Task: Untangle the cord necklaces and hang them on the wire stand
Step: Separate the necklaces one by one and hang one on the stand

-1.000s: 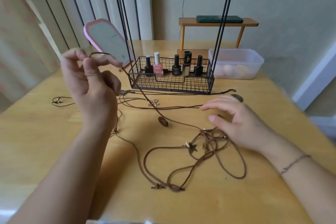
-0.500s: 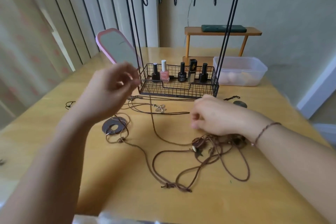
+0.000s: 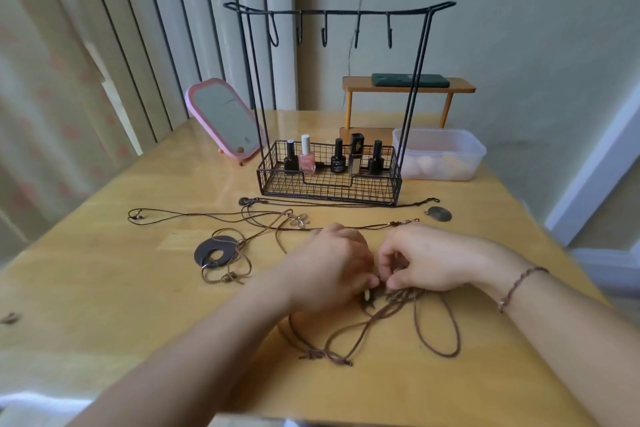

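Both hands, left hand (image 3: 329, 263) and right hand (image 3: 420, 258), pinched on tangled cord necklaces (image 3: 391, 298) at tabletop (image 3: 104, 288) 6 o'clock; best teased loose gently, wire stand (image 3: 339, 12) hooks bare at 12.

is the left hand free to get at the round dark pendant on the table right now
Probably not at once: the left hand is pinching the knotted cords with the right hand. The round dark pendant lies uncovered to its left, so letting go would open the way.

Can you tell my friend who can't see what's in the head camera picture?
Both hands, left hand and right hand, pinch a knot of brown cord necklaces on a wooden table. Behind stands a black wire stand, hooks bare.
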The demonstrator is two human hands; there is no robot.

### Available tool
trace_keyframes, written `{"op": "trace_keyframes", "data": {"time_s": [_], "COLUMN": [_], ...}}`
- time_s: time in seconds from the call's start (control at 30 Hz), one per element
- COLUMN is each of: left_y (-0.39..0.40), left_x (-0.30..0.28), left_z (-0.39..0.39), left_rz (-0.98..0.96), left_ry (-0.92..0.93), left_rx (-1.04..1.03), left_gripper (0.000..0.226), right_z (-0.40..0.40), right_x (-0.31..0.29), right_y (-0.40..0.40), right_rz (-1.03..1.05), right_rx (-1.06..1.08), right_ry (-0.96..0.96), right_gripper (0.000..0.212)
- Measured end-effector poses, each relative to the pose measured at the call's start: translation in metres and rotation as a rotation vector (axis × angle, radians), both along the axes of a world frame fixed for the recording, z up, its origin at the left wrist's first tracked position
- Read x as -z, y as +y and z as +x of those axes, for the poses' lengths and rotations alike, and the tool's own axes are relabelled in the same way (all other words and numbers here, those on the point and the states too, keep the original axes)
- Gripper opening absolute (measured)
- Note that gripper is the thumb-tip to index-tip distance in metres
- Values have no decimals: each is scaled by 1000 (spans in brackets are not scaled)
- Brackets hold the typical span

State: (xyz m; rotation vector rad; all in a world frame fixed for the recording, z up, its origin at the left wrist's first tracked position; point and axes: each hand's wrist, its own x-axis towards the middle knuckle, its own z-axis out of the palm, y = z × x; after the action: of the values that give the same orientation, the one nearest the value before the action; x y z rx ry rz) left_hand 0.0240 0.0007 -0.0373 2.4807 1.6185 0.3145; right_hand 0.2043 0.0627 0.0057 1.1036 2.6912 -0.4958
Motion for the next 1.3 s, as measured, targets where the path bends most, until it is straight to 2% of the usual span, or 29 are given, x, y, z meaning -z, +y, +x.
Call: {"op": "trace_keyframes", "data": {"time_s": [0.03, 0.1, 0.2, 0.3, 0.4, 0.53, 0.63, 0.7, 0.77, 0.87, 0.93, 1.0, 1.03, 1.07, 1.1, 1.17, 1.23, 1.3], "left_y": [1, 1, 3, 3, 2, 2, 0, -2, -5, -6, -5, -4, -5, -5, -8, -12, -15, -13], "left_x": [3, 2, -4, -13, -26, -31, -36, -41, -44, -41, -37, -33, -33, -34, -40, -61, -81, -93], "left_z": [4, 9, 10, 3, -16, -57, -81, -94, -102, -109, -113, -111, -105, -97, -85, -56, -31, -16], "left_rz": [-2, -25, -34, -53, -50, 28, 187, 294, 380, 424, 361, 285, 288, 327, 375, 336, 84, -136], "left_ry": [-56, -283, -508, -639, -752, -1110, -1381, -1477, -1497, -1314, -1115, -764, -599, -524, -542, -784, -1014, -1038], "left_rx": [19, -51, -117, -75, -62, -158, -345, -493, -622, -844, -915, -936, -909, -846, -743, -443, -134, 93], "left_gripper": [45, 36, 19, 15, 15, 14, 13, 18, 23, 23, 19, 12, 14, 21, 28, 42, 45, 43], "right_z": [3, 8, 15, 21, 30, 44, 52, 54, 54, 45, 38, 29, 24, 19, 14, 5, -1, -2], "right_x": [2, 0, -8, -16, -24, -31, -37, -46, -59, -79, -88, -97, -101, -104, -107, -112, -115, -119], "right_y": [0, -3, -3, 0, 2, 3, 7, 7, 5, -2, -4, -9, -12, -16, -19, -23, -23, -24], "right_rz": [9, 21, -42, -268, -524, -771, -903, -915, -806, -542, -480, -407, -366, -326, -280, -117, 46, 75], "right_rx": [14, 51, 171, 260, 260, 70, -116, -198, -199, -125, -75, -33, -16, -4, 4, 6, 2, 21], "right_ry": [35, 149, 424, 693, 856, 991, 1122, 1191, 1190, 1091, 1089, 1052, 1019, 982, 945, 867, 814, 817], "right_gripper": [18, 16, 11, 13, 19, 31, 30, 25, 27, 32, 29, 31, 32, 31, 29, 27, 24, 21]}}
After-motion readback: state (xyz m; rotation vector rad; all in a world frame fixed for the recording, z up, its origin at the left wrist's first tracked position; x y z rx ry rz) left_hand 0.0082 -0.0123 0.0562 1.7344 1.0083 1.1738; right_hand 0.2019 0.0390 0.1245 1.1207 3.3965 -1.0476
